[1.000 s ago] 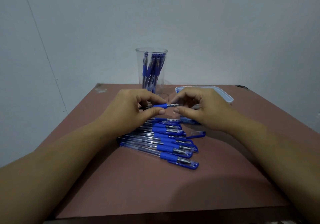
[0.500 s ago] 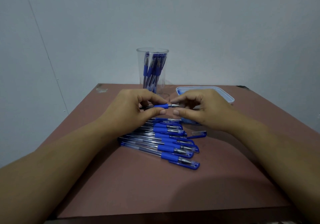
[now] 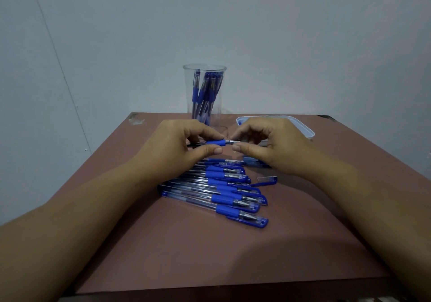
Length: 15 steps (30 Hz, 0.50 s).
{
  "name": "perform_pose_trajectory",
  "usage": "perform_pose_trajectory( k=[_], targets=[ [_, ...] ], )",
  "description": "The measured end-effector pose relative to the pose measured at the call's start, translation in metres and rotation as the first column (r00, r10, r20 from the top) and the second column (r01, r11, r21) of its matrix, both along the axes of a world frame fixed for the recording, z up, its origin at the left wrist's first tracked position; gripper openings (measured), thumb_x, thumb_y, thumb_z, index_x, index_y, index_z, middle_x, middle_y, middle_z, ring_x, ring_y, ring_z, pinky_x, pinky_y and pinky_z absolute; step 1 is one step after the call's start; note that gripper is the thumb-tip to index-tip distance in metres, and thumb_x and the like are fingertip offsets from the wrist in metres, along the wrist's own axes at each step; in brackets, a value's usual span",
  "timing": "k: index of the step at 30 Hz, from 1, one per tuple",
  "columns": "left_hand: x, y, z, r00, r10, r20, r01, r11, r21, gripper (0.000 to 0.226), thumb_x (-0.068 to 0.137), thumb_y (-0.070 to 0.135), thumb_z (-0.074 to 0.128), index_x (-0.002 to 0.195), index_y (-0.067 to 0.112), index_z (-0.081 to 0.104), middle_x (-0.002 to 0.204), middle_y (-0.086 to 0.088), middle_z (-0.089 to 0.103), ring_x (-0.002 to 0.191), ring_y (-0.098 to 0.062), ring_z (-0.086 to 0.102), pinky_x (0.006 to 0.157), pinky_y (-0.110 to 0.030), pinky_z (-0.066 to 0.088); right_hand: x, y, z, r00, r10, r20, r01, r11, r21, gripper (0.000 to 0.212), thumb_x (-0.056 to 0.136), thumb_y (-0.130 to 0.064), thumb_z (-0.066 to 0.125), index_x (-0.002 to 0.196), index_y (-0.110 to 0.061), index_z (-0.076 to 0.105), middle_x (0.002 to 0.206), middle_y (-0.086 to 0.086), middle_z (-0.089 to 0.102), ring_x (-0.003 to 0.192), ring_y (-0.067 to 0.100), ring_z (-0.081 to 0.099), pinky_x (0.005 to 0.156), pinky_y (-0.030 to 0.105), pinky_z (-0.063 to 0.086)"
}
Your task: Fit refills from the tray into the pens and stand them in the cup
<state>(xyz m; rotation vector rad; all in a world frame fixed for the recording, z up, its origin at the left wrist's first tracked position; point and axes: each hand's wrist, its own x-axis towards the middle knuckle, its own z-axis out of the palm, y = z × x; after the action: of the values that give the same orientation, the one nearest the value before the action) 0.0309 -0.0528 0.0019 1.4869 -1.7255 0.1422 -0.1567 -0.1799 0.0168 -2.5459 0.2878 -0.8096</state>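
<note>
My left hand grips a blue pen by its rubber sleeve, held level above the table. My right hand pinches the pen's metal tip between thumb and forefinger. Behind the hands stands a clear cup with several blue pens upright in it. The shallow clear tray lies at the back right, mostly hidden by my right hand. A row of several capped blue pens lies on the table under the hands.
A loose blue cap lies to the right of the pen row. The brown table ends at a front edge near the bottom of view. A pale wall stands close behind the cup.
Both hands stay almost where they were, working at the pen's tip. The pen remains level between them.
</note>
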Motion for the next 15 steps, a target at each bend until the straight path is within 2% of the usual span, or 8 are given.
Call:
perform_pose_trajectory(
  k=[4, 8, 11, 15],
  targets=[
    [-0.0002, 0.0, 0.0003, 1.0, -0.001, 0.006, 0.001, 1.0, -0.001, 0.024, 0.074, 0.052, 0.066, 0.096, 0.042, 0.071, 0.08, 0.03, 0.065, 0.075, -0.002, 0.061, 0.065, -0.008, 0.042, -0.001, 0.0022, 0.0004, 1.0, 0.005, -0.028, -0.004, 1.0, 0.017, 0.007, 0.089, -0.031, 0.066, 0.09, -0.038, 0.066, 0.083, -0.013, 0.069, 0.079, 0.006, 0.064, 0.072, 0.027, 0.053],
    [0.0005, -0.0005, 0.0002, 1.0, 0.012, 0.006, -0.012, 1.0, -0.001, 0.028, 0.075, 0.05, 0.067, 0.098, 0.036, 0.074, 0.08, 0.03, 0.065, 0.075, -0.003, 0.061, 0.065, -0.007, 0.041, -0.0013, 0.0004, 0.0007, 1.0, 0.021, -0.003, -0.021, 0.999, 0.033, 0.024, 0.082, -0.023, 0.076, 0.103, -0.026, 0.067, 0.09, -0.006, 0.068, 0.075, 0.011, 0.062, 0.072, 0.029, 0.055],
    [0.0003, -0.0002, 0.0006, 1.0, 0.003, 0.002, -0.003, 1.0, -0.002, 0.027, 0.075, 0.05, 0.067, 0.098, 0.037, 0.074, 0.081, 0.028, 0.066, 0.075, -0.005, 0.061, 0.065, -0.008, 0.042, 0.0007, -0.0005, 0.0003, 1.0, 0.006, -0.013, -0.006, 1.0, -0.008, 0.013, 0.086, -0.022, 0.073, 0.098, -0.026, 0.069, 0.09, -0.008, 0.069, 0.078, 0.008, 0.062, 0.072, 0.029, 0.054],
    [-0.0007, -0.0004, 0.0007, 1.0, -0.002, -0.002, 0.002, 1.0, -0.002, 0.027, 0.074, 0.051, 0.066, 0.097, 0.037, 0.073, 0.082, 0.026, 0.067, 0.076, -0.005, 0.061, 0.065, -0.009, 0.043, -0.0001, 0.0014, -0.0007, 0.999, 0.006, -0.038, -0.006, 1.0, 0.002, 0.004, 0.089, -0.034, 0.065, 0.092, -0.038, 0.066, 0.084, -0.012, 0.069, 0.08, 0.007, 0.064, 0.073, 0.028, 0.053]
  ],
)
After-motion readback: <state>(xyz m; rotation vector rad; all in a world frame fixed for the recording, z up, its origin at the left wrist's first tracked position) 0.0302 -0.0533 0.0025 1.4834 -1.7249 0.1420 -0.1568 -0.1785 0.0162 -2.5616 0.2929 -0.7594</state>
